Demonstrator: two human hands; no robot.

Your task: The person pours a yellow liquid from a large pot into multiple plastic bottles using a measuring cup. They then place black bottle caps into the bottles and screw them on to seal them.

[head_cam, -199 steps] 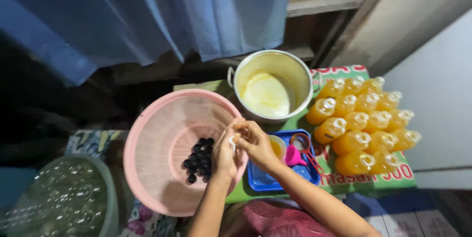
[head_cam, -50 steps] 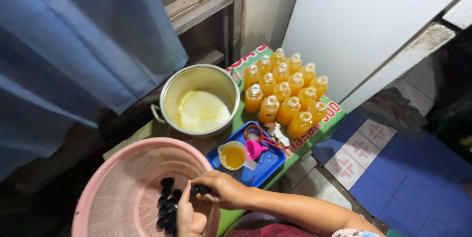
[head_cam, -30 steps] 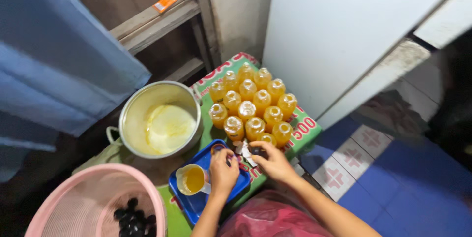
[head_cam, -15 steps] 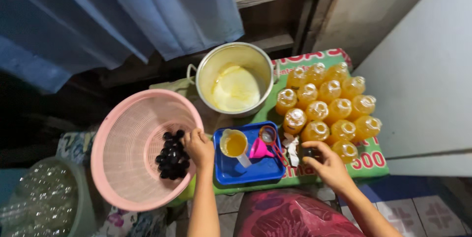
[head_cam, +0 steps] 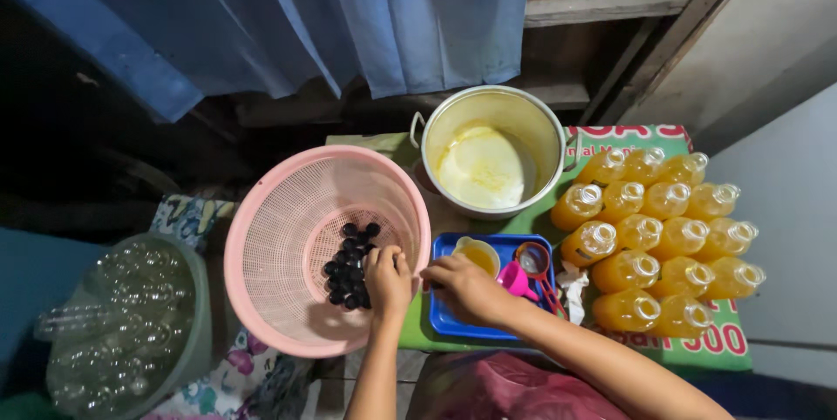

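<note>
Black bottle caps (head_cam: 347, 279) lie heaped in the bottom of a pink plastic basket (head_cam: 288, 211), which stands at the left of the work area. The left hand (head_cam: 388, 281) reaches down into the basket, fingers curled among the caps at the right edge of the heap; whether it has one pinched cannot be told. The right hand (head_cam: 465, 287) rests just right of the basket's rim, over the near left corner of a blue tray (head_cam: 453, 326), its fingers bent and loosely closed; what it grips, if anything, is hidden.

On the tray stand a small cup of yellow liquid (head_cam: 478, 254), a pink funnel (head_cam: 516, 281) and a red-rimmed strainer (head_cam: 532, 260). Beyond the tray, farther off, sits a metal pot (head_cam: 488, 150) with pale yellow liquid low in it. To the right of the tray, uncapped bottles of orange drink (head_cam: 667, 250) stand packed in rows on a green printed sheet (head_cam: 697, 346). At the far left, near the bottom, a grey tub (head_cam: 183, 342) holds empty clear bottles (head_cam: 118, 315). A blue curtain (head_cam: 349, 10) hangs behind everything.
</note>
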